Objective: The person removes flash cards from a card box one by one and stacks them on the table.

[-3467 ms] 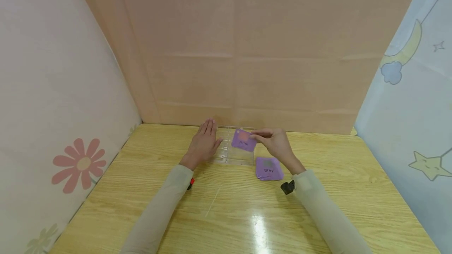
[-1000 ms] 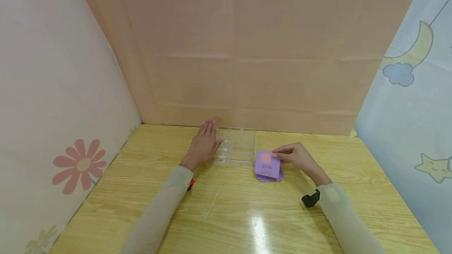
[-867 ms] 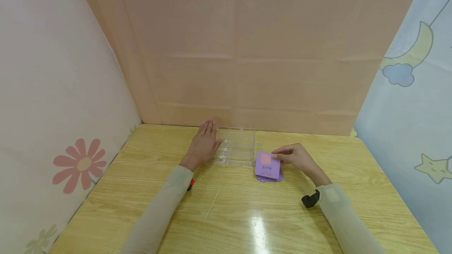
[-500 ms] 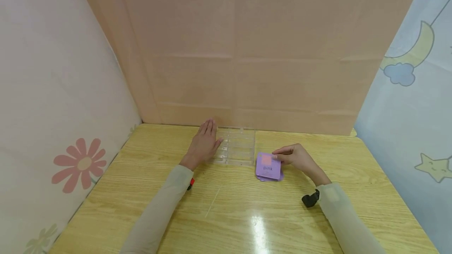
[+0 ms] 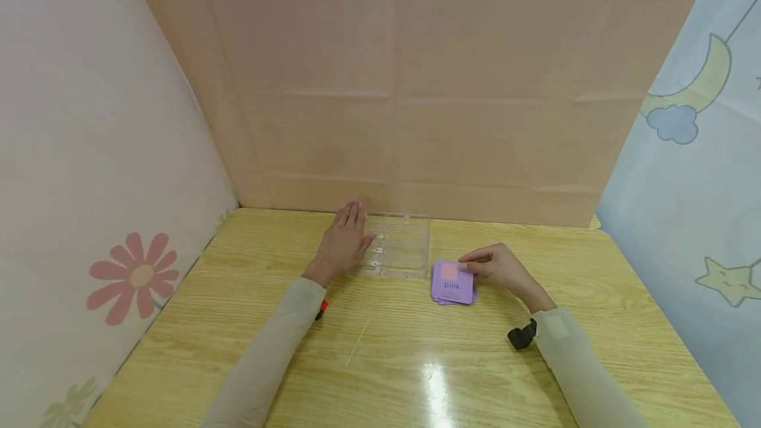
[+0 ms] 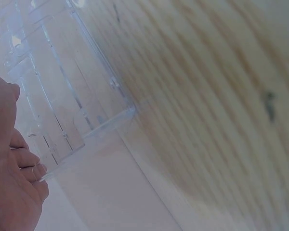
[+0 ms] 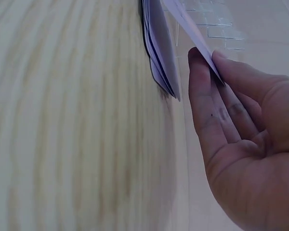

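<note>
My right hand (image 5: 502, 265) pinches a purple card (image 5: 452, 286) printed "pink" between thumb and fingers at its upper right corner. The card is over a small stack of purple cards (image 5: 473, 298), which it mostly hides. A gap between the held card (image 7: 196, 34) and the stack (image 7: 160, 53) shows in the right wrist view. On the left, my left hand (image 5: 341, 243) rests with fairly straight fingers on a clear plastic divided organizer (image 5: 406, 256), covering its left part. The organizer's thin dividers (image 6: 53, 96) show in the left wrist view.
The wooden table (image 5: 380, 375) has a thin pale line on it in front of the organizer. A brown paper backdrop (image 5: 386, 84) stands right behind the organizer. Printed cloth walls (image 5: 119, 150) enclose both sides.
My right hand has carried the pink card from above the organizer rightward and nearer, over the stack. During the last second the card sinks slightly. My left hand stays put.
</note>
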A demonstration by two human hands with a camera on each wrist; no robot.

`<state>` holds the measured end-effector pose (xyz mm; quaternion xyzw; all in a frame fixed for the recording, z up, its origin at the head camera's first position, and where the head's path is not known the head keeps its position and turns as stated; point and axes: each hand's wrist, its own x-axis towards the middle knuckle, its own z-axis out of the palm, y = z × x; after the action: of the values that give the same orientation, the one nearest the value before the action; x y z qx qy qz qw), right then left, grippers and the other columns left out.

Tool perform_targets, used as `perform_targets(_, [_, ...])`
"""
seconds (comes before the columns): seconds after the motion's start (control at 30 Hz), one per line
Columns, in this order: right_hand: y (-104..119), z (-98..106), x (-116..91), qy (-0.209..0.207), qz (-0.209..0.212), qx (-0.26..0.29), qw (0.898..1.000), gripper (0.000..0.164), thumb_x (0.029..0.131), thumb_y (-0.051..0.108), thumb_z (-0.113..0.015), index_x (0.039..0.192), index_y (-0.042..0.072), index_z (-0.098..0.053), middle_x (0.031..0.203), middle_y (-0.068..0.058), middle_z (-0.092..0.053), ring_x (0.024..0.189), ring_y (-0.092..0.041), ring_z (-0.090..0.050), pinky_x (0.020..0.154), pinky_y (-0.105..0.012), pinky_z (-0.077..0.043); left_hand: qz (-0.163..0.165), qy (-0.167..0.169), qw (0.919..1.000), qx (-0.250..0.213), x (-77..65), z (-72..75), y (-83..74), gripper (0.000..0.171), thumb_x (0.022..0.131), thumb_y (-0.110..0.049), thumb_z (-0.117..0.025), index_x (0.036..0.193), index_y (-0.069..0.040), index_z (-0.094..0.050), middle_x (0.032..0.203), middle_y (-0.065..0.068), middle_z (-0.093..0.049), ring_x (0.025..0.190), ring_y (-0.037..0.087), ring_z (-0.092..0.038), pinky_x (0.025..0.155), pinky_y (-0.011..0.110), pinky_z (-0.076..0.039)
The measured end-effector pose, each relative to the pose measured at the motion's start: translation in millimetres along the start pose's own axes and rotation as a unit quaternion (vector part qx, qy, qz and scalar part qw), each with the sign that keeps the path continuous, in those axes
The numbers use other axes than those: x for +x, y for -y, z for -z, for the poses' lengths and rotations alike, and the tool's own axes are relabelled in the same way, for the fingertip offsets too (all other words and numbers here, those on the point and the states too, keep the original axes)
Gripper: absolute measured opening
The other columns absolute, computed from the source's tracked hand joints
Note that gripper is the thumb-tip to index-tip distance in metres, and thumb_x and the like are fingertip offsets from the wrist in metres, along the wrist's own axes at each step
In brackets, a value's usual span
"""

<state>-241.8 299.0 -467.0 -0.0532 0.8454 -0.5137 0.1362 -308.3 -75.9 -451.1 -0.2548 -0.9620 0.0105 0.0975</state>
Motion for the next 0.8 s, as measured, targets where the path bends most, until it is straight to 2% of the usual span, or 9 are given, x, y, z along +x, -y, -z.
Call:
perform_targets(0.13, [0.9, -1.5, 0.6, 0.004, 0.000, 0.005, 1.000, 0.029, 0.100, 0.012, -0.072, 0.122, -0.006, -0.075, 0.119, -0.026, -0.077, 0.093, -0.020, -0.077, 0.075, -0.033, -0.067, -0.004, -0.006, 1.0000, -0.002, -1.2, 1.9, -0.6, 0.075, 0.114, -0.043, -0.038, 0.163, 0.011, -0.019, 0.172, 0.028, -0.022, 0.164, 0.038, -0.022, 0.136, 0.048, -0.019])
perform_targets(0.27, [2.9, -4.3, 1.2, 0.006, 0.012, -0.016, 1.000, 0.029, 0.100, 0.012, -0.071, 0.122, -0.008, -0.074, 0.116, -0.027, -0.077, 0.091, -0.020, -0.077, 0.074, -0.033, -0.067, -0.003, -0.003, 1.0000, -0.004, -1.0, 2.3, -0.9, 0.075, 0.114, -0.044, -0.037, 0.163, 0.011, -0.018, 0.173, 0.028, -0.021, 0.164, 0.038, -0.022, 0.136, 0.048, -0.019])
perform_targets(0.5, [5.0, -7.9, 5.1, -0.006, 0.019, -0.067, 0.998, 0.023, 0.098, 0.013, -0.074, 0.114, -0.003, -0.079, 0.108, -0.021, -0.079, 0.086, -0.018, -0.074, 0.071, -0.030, -0.065, 0.000, 0.007, 1.0000, 0.001, -0.1, 1.4, -1.1, 0.076, 0.115, -0.044, -0.035, 0.164, 0.010, -0.015, 0.173, 0.027, -0.019, 0.165, 0.037, -0.018, 0.136, 0.047, -0.017])
perform_targets(0.8, [7.0, -10.3, 8.5, -0.029, 0.023, -0.137, 0.990, 0.017, 0.097, 0.015, -0.076, 0.107, 0.003, -0.082, 0.103, -0.014, -0.080, 0.082, -0.015, -0.068, 0.066, -0.024, -0.058, -0.001, 0.001, 1.0000, 0.003, -0.5, 1.1, -1.1, 0.075, 0.115, -0.044, -0.034, 0.164, 0.010, -0.016, 0.173, 0.027, -0.019, 0.164, 0.037, -0.020, 0.136, 0.047, -0.019])
